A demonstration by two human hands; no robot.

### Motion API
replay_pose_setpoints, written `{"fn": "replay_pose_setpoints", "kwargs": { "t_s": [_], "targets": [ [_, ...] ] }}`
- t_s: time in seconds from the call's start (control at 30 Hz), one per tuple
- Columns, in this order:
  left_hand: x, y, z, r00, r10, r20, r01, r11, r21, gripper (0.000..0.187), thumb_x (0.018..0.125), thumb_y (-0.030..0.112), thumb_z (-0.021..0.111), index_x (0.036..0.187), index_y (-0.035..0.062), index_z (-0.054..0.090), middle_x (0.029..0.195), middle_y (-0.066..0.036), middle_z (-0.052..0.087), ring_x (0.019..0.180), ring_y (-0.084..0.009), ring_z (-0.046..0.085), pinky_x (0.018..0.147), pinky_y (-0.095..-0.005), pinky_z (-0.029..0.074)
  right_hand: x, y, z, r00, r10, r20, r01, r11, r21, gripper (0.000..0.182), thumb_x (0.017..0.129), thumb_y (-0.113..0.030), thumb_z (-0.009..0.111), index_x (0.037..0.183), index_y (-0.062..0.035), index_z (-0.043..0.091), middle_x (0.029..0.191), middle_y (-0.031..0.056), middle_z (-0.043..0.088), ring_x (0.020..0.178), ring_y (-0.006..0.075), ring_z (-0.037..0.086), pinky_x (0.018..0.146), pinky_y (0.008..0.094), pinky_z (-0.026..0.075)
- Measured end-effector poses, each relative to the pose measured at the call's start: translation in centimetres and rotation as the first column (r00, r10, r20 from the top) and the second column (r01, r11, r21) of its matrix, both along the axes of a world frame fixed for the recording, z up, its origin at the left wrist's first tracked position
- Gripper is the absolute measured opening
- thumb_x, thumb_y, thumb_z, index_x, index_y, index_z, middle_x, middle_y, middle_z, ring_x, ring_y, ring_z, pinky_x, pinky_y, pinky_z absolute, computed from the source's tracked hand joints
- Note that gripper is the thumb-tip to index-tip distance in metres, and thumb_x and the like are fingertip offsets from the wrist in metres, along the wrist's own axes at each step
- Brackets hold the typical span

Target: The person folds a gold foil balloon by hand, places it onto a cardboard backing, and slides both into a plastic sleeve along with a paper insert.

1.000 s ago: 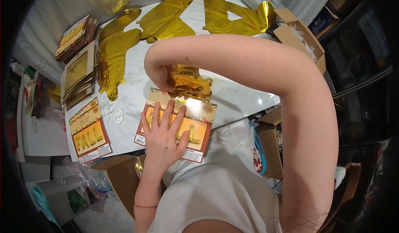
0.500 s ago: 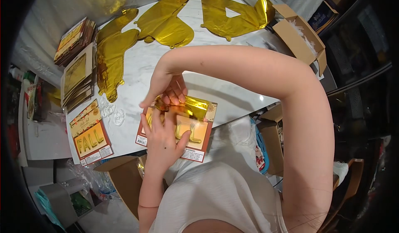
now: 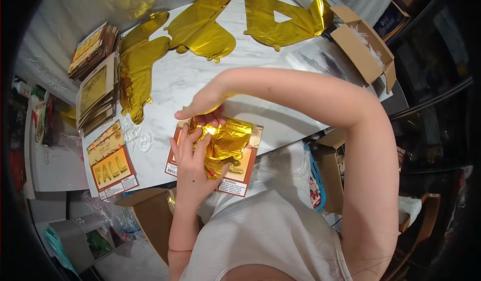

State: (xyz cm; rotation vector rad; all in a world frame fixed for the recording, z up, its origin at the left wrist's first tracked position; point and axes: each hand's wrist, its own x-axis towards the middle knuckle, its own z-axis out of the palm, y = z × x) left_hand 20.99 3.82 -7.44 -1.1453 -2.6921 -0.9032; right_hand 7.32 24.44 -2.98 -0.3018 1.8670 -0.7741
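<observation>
A crumpled gold foil balloon (image 3: 233, 138) lies over a FALL packet (image 3: 234, 187) at the table's front edge. My left hand (image 3: 193, 168) holds the foil's left side between its thumb and fingers, above the packet. From the far side my right hand (image 3: 208, 105) reaches in, its wrist bent and its curled fingers gripping the foil's upper edge. Part of those fingertips is hidden. Another FALL packet (image 3: 111, 163) rests on the table to the left, beside white string (image 3: 145, 142).
Flat gold foil balloons (image 3: 138, 65) (image 3: 205, 33) (image 3: 288, 25) lie along the back of the marble table (image 3: 175, 85). Stacked packets (image 3: 95, 93) stand at the left. An open cardboard box (image 3: 358, 48) is at the back right, and another box (image 3: 150, 221) is below the front edge.
The gold foil has spread out over the packet and covers more of its picture. My right hand and forearm have shifted slightly right and nearer to me. My left hand has barely moved.
</observation>
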Motion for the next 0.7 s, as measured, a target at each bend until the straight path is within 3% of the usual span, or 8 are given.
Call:
{"fn": "replay_pose_setpoints", "kwargs": {
  "t_s": [0.07,0.13,0.27,0.33,0.37,0.53,0.63,0.7],
  "targets": [
    [0.1,0.0,0.0,1.000,0.011,-0.016,-0.011,1.000,-0.005,0.076,0.073,0.028,0.094,0.137,0.0012,0.063,0.146,-0.021,0.052,0.154,-0.0483,0.036,0.125,-0.0730,0.018,1.2,0.6,-1.4,0.999,-0.032,-0.019,0.031,0.997,-0.072,0.074,0.110,-0.070,0.037,0.098,-0.0029,0.064,0.081,0.0107,0.070,0.073,0.0232,0.071,0.079,0.0435,0.056],
    [0.1,0.1,-0.1,1.000,0.017,0.000,-0.017,1.000,-0.011,0.076,0.073,0.028,0.094,0.137,0.0013,0.063,0.146,-0.021,0.052,0.154,-0.0484,0.036,0.125,-0.0730,0.018,3.9,1.6,-1.2,0.765,-0.054,-0.641,-0.002,0.996,-0.085,0.056,0.110,-0.052,0.049,0.112,0.0015,0.066,0.100,0.0157,0.075,0.102,0.0321,0.074,0.092,0.0500,0.055],
    [0.2,0.1,0.2,1.000,0.018,0.005,-0.018,1.000,-0.001,0.074,0.073,0.028,0.094,0.136,0.0024,0.063,0.147,-0.021,0.051,0.155,-0.0478,0.035,0.124,-0.0738,0.019,8.0,2.9,-2.4,0.587,-0.097,-0.804,-0.011,0.992,-0.128,0.046,0.108,-0.035,0.054,0.133,0.0028,0.063,0.138,0.0202,0.067,0.134,0.0367,0.061,0.112,0.0518,0.047],
    [0.1,0.1,-0.1,1.000,0.025,-0.012,-0.025,1.000,0.009,0.074,0.074,0.028,0.094,0.136,0.0028,0.063,0.146,-0.021,0.051,0.155,-0.0483,0.035,0.124,-0.0742,0.019,9.3,3.2,-5.3,0.180,-0.073,-0.981,-0.142,0.985,-0.099,0.055,0.110,-0.029,0.052,0.156,-0.0007,0.047,0.166,0.0203,0.043,0.156,0.0373,0.039,0.127,0.0524,0.033],
    [0.1,0.1,0.0,1.000,0.017,-0.009,-0.017,1.000,0.002,0.074,0.074,0.028,0.094,0.136,0.0030,0.062,0.146,-0.020,0.051,0.155,-0.0487,0.035,0.124,-0.0746,0.019,9.5,3.5,-5.9,0.349,-0.004,-0.937,-0.156,0.986,-0.062,0.069,0.111,-0.034,0.051,0.169,-0.0033,0.029,0.176,0.0181,0.026,0.165,0.0346,0.020,0.134,0.0507,0.018],
    [0.1,0.0,-0.5,1.000,0.021,-0.015,-0.020,1.000,0.017,0.076,0.074,0.029,0.094,0.137,0.0037,0.060,0.147,-0.020,0.050,0.154,-0.0498,0.035,0.123,-0.0764,0.019,10.0,3.3,-6.8,0.228,0.078,-0.971,-0.160,0.986,0.042,0.070,0.112,-0.041,0.045,0.169,-0.0036,0.028,0.177,0.0174,0.025,0.164,0.0340,0.023,0.133,0.0508,0.020],
    [0.7,-0.8,-1.5,0.998,0.050,-0.037,-0.042,0.978,0.203,0.079,0.074,0.031,0.094,0.140,0.0056,0.058,0.147,-0.019,0.049,0.154,-0.0486,0.037,0.123,-0.0757,0.020,10.0,3.3,-6.4,0.226,0.075,-0.971,-0.158,0.987,0.039,0.070,0.113,-0.041,0.045,0.169,-0.0041,0.027,0.177,0.0173,0.024,0.164,0.0339,0.023,0.133,0.0507,0.020],
    [2.4,-2.0,-3.1,0.972,0.030,-0.233,0.061,0.926,0.373,0.073,0.074,0.036,0.094,0.137,0.0136,0.065,0.145,-0.015,0.051,0.154,-0.0417,0.039,0.126,-0.0726,0.018,10.1,3.3,-6.4,0.250,0.065,-0.966,-0.152,0.988,0.027,0.070,0.113,-0.042,0.045,0.169,-0.0053,0.028,0.177,0.0169,0.024,0.164,0.0348,0.023,0.133,0.0514,0.021]
  ]
}}
